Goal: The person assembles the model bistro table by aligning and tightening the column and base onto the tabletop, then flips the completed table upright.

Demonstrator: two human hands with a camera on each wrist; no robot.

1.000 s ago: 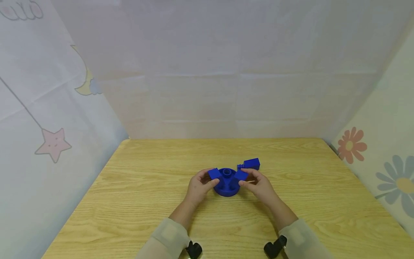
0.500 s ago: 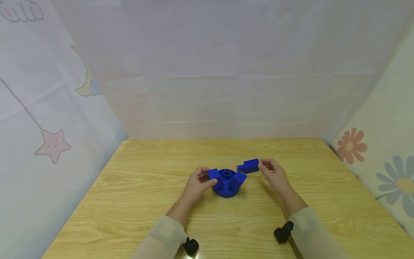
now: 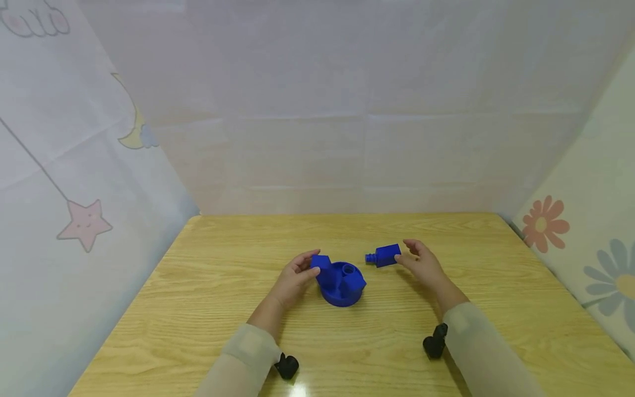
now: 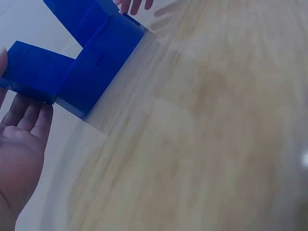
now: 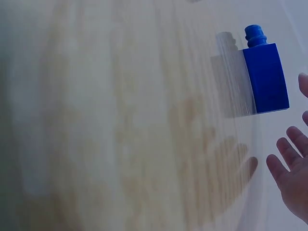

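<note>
A round blue base (image 3: 341,291) with raised blocks and a centre hub sits mid-table. My left hand (image 3: 312,263) pinches its left block (image 3: 322,262) between finger and thumb. The left wrist view shows that blue base (image 4: 91,72) close up, with fingers (image 4: 29,115) beneath one block. A loose blue block with a peg (image 3: 385,256) lies on its side just right of the base. My right hand (image 3: 404,255) is at its right end, fingers spread. In the right wrist view the peg block (image 5: 264,77) lies apart from those fingers (image 5: 288,166).
The wooden table (image 3: 347,353) is boxed in by printed fabric walls on the left (image 3: 74,193), back and right (image 3: 585,231). Black wrist mounts (image 3: 286,365) (image 3: 435,341) hang near the front edge.
My right hand left the base's right block and went to the loose peg block. The base turned and slid slightly left in my left hand.
</note>
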